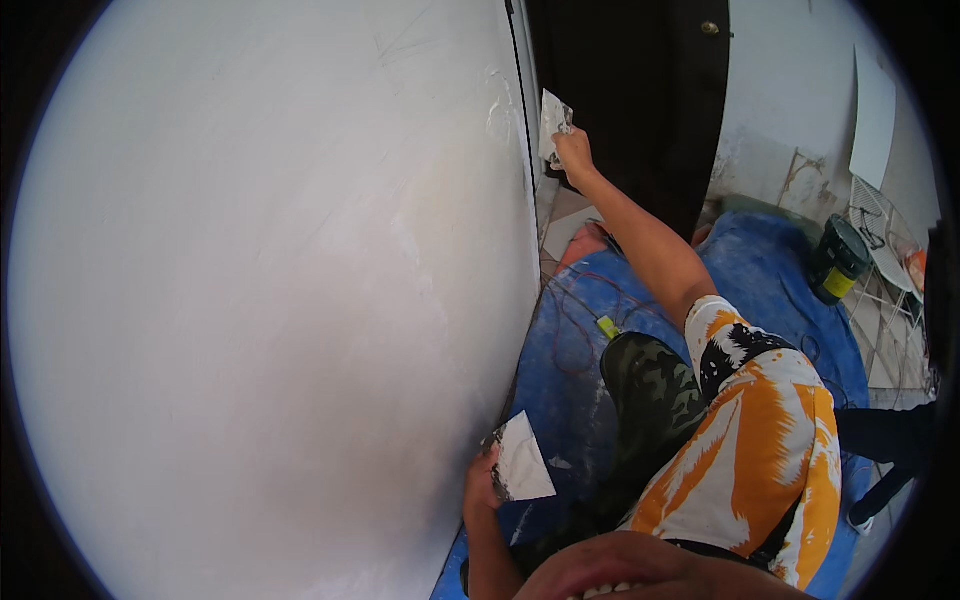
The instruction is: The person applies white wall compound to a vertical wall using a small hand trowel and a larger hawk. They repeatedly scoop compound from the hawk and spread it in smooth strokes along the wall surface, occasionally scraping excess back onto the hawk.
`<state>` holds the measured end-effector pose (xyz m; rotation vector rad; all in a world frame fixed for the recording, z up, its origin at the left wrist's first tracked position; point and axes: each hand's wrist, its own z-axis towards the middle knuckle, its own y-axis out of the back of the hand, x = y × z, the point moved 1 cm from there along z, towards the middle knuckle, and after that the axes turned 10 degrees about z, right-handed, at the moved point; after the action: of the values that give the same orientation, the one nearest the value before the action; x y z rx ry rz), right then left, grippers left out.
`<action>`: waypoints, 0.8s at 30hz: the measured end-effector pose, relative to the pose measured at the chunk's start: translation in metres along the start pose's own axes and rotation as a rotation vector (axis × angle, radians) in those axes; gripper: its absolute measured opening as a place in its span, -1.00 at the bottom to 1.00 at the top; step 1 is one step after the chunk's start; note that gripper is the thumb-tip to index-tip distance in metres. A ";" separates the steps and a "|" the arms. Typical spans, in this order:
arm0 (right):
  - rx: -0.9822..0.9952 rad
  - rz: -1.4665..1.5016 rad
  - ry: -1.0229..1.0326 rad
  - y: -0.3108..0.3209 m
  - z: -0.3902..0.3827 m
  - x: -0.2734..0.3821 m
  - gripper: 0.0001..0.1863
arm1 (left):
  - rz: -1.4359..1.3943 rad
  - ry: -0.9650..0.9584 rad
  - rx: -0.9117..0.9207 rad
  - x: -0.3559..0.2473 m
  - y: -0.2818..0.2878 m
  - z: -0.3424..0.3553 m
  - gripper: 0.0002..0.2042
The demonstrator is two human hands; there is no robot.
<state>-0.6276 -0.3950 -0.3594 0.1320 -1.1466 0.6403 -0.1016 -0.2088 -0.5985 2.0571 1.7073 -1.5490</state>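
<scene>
the right hand (pixel 574 152) grips a flat putty knife (pixel 553 122) at the white wall (pixel 270 280)'s outer edge, beside the dark door (pixel 640 90). the left hand (pixel 482 488) clasps a broad plaster-smeared blade (pixel 523 460) low against the smooth, chalky wall. a crumpled blue tarp (pixel 770 270) covers the floor, with a dark bucket (pixel 838 258) well apart.

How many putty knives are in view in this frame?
2. One putty knife is in the right hand, at the wall's edge by the dark door; the other is in the left hand, lower down.
</scene>
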 end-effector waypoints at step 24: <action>0.099 -0.090 0.293 -0.047 -0.037 0.090 -0.59 | -0.054 0.062 -0.453 0.018 -0.036 -0.110 -0.59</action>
<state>-0.5495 -0.3810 -0.2857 0.1679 -0.8225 0.6139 -0.0608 -0.1173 -0.5375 1.8534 1.9274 -0.9923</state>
